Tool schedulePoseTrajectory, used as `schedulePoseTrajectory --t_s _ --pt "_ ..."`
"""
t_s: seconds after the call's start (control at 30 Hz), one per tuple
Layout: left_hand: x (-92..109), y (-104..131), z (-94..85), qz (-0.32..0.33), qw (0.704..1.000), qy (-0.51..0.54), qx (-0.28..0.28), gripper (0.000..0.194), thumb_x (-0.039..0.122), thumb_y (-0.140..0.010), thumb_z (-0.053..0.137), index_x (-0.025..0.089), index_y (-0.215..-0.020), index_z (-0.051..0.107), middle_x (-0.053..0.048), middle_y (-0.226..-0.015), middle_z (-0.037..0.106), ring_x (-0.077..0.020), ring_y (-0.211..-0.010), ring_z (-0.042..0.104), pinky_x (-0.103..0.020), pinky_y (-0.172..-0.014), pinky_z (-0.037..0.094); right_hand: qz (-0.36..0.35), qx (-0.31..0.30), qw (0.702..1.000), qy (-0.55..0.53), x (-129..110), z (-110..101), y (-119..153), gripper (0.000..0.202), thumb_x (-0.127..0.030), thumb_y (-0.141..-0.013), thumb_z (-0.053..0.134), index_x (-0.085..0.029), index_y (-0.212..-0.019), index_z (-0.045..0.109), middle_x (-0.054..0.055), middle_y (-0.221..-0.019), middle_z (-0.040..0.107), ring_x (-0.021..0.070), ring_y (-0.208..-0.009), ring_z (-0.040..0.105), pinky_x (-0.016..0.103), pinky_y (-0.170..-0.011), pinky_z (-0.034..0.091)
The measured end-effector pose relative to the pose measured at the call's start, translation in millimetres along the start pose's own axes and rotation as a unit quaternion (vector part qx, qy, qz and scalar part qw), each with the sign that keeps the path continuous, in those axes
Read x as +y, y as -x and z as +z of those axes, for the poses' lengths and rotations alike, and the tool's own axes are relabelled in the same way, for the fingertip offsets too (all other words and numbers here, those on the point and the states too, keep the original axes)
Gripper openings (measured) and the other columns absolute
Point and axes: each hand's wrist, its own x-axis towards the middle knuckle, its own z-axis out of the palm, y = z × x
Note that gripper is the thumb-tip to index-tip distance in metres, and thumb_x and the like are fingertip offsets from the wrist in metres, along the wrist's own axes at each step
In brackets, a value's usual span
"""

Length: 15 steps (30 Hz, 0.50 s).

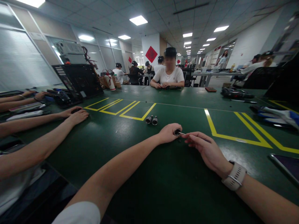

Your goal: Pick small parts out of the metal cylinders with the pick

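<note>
My left hand is closed around a dark metal cylindrical part, its round hollow end facing me. A thin shiny metal rod is pinched in my right hand, and its tip reaches the mouth of the part. Whether the rod is a pick or one leg of tweezers I cannot tell. Just below the part, a tiny dark piece lies on the green table. To the left of my left hand, two similar metal cylindrical parts stand side by side.
Yellow tape outlines mark the tabletop. At left rest a co-worker's hands, near a black metal frame. Another person sits opposite. Blue-and-white gloves and a dark tablet-like device lie at right.
</note>
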Motion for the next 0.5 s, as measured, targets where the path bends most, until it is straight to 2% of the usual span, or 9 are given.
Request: schedulePoseTrajectory --t_s 0.37,0.5 --pt "0.5 0.3 -1.7 -0.009 1.000 -0.011 0.019 0.012 0.024 -0.076 0.058 0.016 -0.070 0.052 0.002 -0.070 0.050 -0.0120 -0.067 0.048 -0.023 -0.060 0.037 0.004 0.005 0.999 -0.032 5.2 -5.1 -3.1 0.015 -0.033 -0.069 0.070 -0.019 -0.076 0.070 0.005 -0.085 0.070 0.0196 -0.081 0.059 0.034 -0.075 0.043" --pt "0.2 0.3 -0.9 -0.036 0.999 -0.031 0.027 0.011 0.025 -0.077 0.058 0.017 -0.072 0.052 0.001 -0.072 0.052 -0.0126 -0.067 0.049 -0.023 -0.060 0.036 0.008 0.013 0.999 -0.038 5.1 -4.8 -2.5 0.014 -0.032 -0.068 0.070 -0.019 -0.073 0.070 0.005 -0.081 0.070 0.0190 -0.079 0.059 0.033 -0.073 0.043"
